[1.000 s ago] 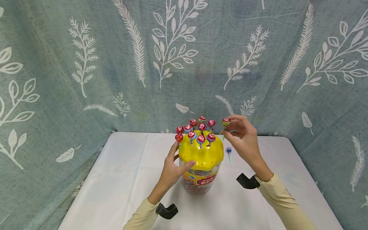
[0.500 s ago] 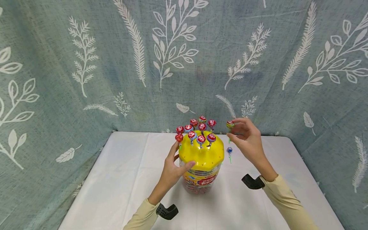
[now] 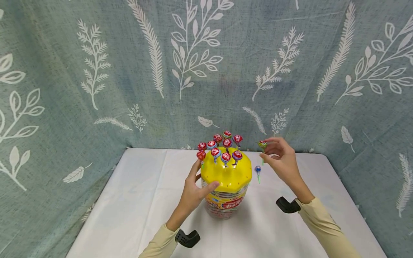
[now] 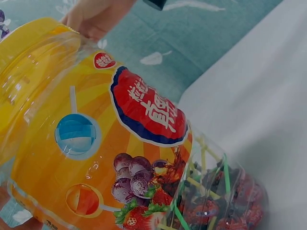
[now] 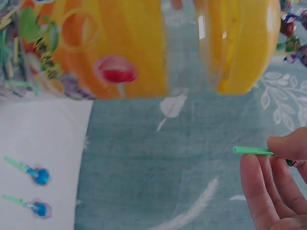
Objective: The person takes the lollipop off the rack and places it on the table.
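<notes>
A large clear candy jar [image 3: 222,208] with a yellow lid [image 3: 226,177] stands upright mid-table. Several wrapped lollipops [image 3: 227,143] stick up from holes in the lid. My left hand [image 3: 191,190] grips the lid's left side, thumb over the near edge and fingers round the far side, close to a red lollipop [image 3: 201,155]. To the right of the jar, my right hand [image 3: 282,157] pinches a green-wrapped lollipop [image 3: 262,144] by its green stick [image 5: 252,150], clear of the lid. Its wrapped head is mostly hidden by the fingers in the right wrist view.
Two blue lollipops [image 5: 41,176] lie on the white tablecloth [image 5: 53,129]; one blue lollipop [image 3: 258,169] shows right of the jar in the head view. Loose candies [image 4: 206,211] fill the jar's bottom. A leaf-patterned curtain [image 3: 193,71] hangs behind the table.
My right hand has moved right and slightly down, away from the lid, carrying the green-wrapped lollipop. The left hand and the jar have stayed in place.
</notes>
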The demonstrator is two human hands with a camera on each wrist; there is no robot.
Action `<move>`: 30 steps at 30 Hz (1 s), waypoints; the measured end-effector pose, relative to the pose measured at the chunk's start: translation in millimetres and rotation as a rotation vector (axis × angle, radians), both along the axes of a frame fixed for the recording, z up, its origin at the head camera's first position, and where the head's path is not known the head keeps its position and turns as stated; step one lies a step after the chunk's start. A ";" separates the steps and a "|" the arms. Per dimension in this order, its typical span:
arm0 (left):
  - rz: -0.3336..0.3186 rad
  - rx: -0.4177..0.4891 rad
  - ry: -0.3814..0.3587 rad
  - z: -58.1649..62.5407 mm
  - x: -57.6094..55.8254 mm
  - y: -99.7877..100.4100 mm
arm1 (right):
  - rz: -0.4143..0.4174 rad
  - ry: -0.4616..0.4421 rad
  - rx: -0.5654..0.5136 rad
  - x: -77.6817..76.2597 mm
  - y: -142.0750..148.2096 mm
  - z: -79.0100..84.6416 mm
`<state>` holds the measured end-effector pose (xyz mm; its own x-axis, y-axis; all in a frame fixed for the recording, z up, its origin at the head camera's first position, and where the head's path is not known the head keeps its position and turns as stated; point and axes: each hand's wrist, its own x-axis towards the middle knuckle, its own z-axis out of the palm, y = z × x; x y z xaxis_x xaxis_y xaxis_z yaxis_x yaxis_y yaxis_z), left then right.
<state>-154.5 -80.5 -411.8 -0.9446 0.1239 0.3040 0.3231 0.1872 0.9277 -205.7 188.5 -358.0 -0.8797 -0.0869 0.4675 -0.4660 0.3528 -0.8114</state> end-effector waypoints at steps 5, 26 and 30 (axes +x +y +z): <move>-0.002 0.006 -0.002 0.3 -0.2 0.1 | -0.016 -0.054 0.013 -5.7 4.9 -10.7; -0.002 0.006 0.001 1.1 -0.5 0.2 | -0.122 -0.204 0.064 -43.1 36.8 -79.9; -0.001 0.008 0.001 0.6 -0.2 -0.3 | -0.130 -0.229 0.073 -45.6 39.3 -88.8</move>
<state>-154.6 -80.9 -411.2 -0.9442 0.1226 0.3057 0.3241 0.1796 0.9288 -251.3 227.8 -446.7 -0.9677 0.0081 0.2520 -0.2203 0.4589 -0.8607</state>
